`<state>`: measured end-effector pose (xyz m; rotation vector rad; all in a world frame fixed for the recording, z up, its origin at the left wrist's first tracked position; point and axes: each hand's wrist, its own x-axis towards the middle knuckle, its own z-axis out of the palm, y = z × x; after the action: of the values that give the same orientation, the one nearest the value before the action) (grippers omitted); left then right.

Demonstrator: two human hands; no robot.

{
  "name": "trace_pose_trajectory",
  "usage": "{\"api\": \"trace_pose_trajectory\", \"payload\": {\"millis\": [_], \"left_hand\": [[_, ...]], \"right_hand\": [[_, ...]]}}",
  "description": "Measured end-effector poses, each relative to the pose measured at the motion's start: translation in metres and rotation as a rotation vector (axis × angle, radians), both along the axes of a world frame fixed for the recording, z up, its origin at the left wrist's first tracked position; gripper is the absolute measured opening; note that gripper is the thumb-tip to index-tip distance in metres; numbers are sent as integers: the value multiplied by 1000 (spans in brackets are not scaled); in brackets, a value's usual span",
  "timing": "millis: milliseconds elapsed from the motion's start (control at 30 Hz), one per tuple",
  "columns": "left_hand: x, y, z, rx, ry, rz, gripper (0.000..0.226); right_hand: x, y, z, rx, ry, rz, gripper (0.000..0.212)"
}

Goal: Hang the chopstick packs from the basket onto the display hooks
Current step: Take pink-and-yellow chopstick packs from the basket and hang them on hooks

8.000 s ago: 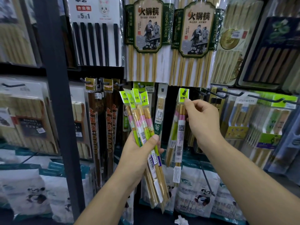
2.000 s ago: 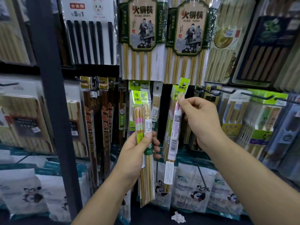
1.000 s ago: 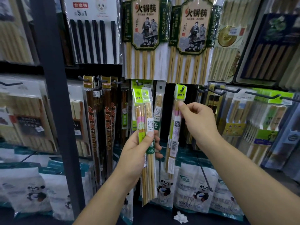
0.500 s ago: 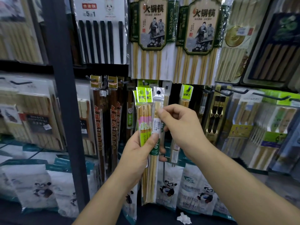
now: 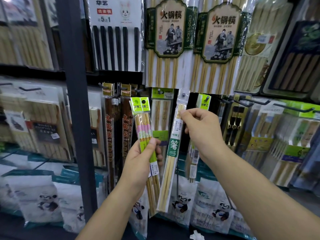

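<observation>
My left hand (image 5: 142,160) grips two chopstick packs with lime-green headers (image 5: 141,125), held upright in front of the display. My right hand (image 5: 201,130) pinches the upper part of a clear pack with a green band (image 5: 172,153), tilted slightly, its top hole just below the upper row of big packs. A lime-green pack (image 5: 204,101) hangs on a display hook right of my right hand. The basket is out of view.
A dark metal upright (image 5: 76,101) stands at the left. Large bamboo chopstick packs (image 5: 168,40) hang above. Bare black hooks (image 5: 292,108) stick out at the right. Panda-printed bags (image 5: 207,205) line the bottom shelf. A crumpled white scrap (image 5: 196,236) lies below.
My right hand left the lime-green pack hanging on the hook, moved left and took the green-band clear pack out of my left hand's bundle. The left hand keeps two packs.
</observation>
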<state>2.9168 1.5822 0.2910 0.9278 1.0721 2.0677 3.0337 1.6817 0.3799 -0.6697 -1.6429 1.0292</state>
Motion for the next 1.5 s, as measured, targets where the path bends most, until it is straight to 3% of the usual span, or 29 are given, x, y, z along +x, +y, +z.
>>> {"api": "trace_pose_trajectory", "payload": {"millis": [300, 567, 767, 933, 1100, 1233, 1400, 1500], "left_hand": [[1, -3, 1, 3, 19, -31, 18], [-3, -6, 0, -28, 97, -40, 22], [0, -6, -1, -55, 152, -67, 21], [7, -4, 1, -30, 147, -125, 15], [16, -2, 0, -14, 184, -182, 28], [20, 2, -2, -47, 143, -194, 38], [20, 5, -2, -102, 184, -65, 29], [19, 7, -3, -78, 114, -65, 27]], "right_hand": [[-3, 7, -5, -10, -78, -55, 27], [-3, 13, -7, 192, -245, -210, 25], [3, 6, -18, 175, -312, -212, 18], [13, -11, -21, 23, -192, -69, 26], [18, -24, -17, 62, -59, 150, 11], [22, -20, -15, 79, -29, 147, 9], [36, 5, -2, 23, 79, -3, 16], [43, 16, 0, 24, 71, -44, 18]]}}
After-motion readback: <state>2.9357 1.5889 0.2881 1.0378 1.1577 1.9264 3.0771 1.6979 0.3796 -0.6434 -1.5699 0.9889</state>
